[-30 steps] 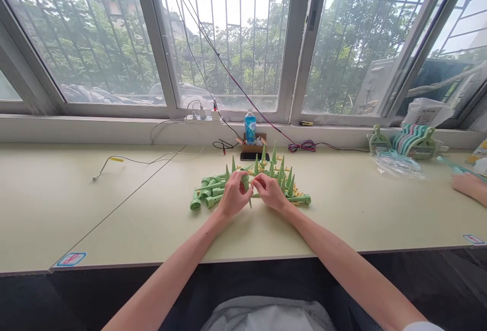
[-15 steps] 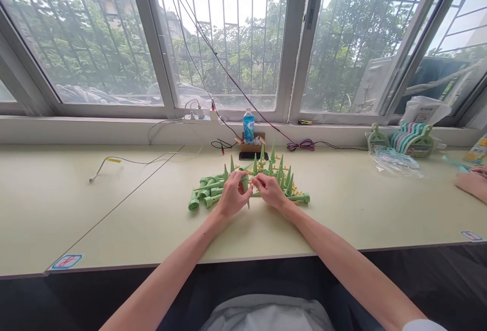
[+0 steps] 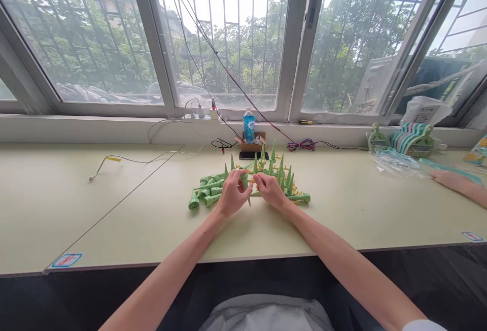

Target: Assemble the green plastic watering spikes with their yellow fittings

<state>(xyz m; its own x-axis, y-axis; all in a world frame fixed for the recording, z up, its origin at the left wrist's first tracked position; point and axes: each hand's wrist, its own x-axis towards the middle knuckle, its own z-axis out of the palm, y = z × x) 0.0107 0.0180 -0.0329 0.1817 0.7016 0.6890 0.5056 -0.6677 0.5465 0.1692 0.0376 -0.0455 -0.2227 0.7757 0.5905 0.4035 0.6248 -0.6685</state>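
In my left hand point(image 3: 233, 195) is a green plastic plant watering spike point(image 3: 244, 181), held with its wide socket up and its point down. A small yellow piece point(image 3: 250, 180) shows at the spike's side, by my left thumb. My right hand point(image 3: 269, 190) is closed in a pinch just right of it; what lies between those fingertips is too small to make out. Left of my hands lies a pile of green spikes point(image 3: 213, 189). Behind and to the right, several green spikes point(image 3: 290, 185) stand point up among small yellow pieces point(image 3: 298, 193).
Behind the pile are a phone point(image 3: 249, 156), a small cardboard box point(image 3: 254, 146) and a blue bottle point(image 3: 249, 127). Cables point(image 3: 302, 145) run along the back. At the right are green and teal hanger-like items point(image 3: 413, 139), plastic bags point(image 3: 397, 163) and another person's hand point(image 3: 452, 178) by a teal strip.
My right fingertips have shifted slightly away from the yellow piece; the spike stays in my left hand. At the right, the other person's hand has moved inward with a teal strip.
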